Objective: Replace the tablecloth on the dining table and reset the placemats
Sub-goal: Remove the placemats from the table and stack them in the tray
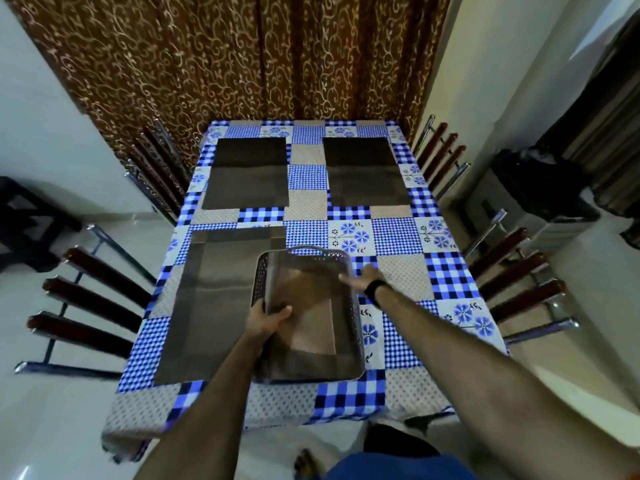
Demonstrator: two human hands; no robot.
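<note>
A blue, white and beige patchwork tablecloth (398, 237) covers the dining table. Three dark brown placemats lie on it: far left (247, 173), far right (363, 171) and near left (204, 306). A grey perforated basket (356, 327) stands near the front middle with another brown placemat (311, 320) inside it. My left hand (268, 320) grips the left edge of that placemat at the basket's left wall. My right hand (363, 277) hovers with fingers spread over the basket's far right rim, a dark band on its wrist.
Chairs with dark wooden slats stand on both sides, left (90, 296) and right (512, 271). A brown patterned curtain (242, 57) hangs behind the table. A dark covered unit (540, 188) sits at the right wall. My foot (306, 462) shows below the table's front edge.
</note>
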